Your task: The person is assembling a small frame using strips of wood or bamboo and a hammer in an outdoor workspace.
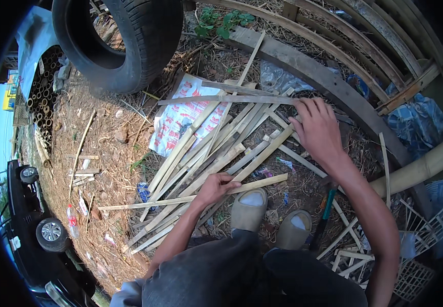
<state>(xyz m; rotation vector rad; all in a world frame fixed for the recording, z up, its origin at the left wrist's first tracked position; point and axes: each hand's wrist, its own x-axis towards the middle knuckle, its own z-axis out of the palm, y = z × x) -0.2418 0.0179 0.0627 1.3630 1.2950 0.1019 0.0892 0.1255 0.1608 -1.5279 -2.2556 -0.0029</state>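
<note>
My left hand (pixel 215 189) is closed round a long, pale bamboo strip (pixel 260 182), which lies crosswise in front of my feet. Farther off, my right hand (pixel 317 125) reaches over the right end of a greyish bamboo strip (pixel 221 99), its fingers bent at that end. Part of that grip is hidden under the fingers. Between and beyond both hands spreads a loose pile of split bamboo strips (pixel 201 163), most slanting from near left to far right. A printed white and red sheet (pixel 173 134) lies partly beneath the pile.
A large tyre (pixel 150 46) stands at the far left. A curved wooden beam (pixel 303 66) and slatted bamboo frames (pixel 344 30) border the far right. By my right shoe lies a tool with a green handle (pixel 328 204). Left are a plastic bottle (pixel 72 220) and a black vehicle (pixel 32 256).
</note>
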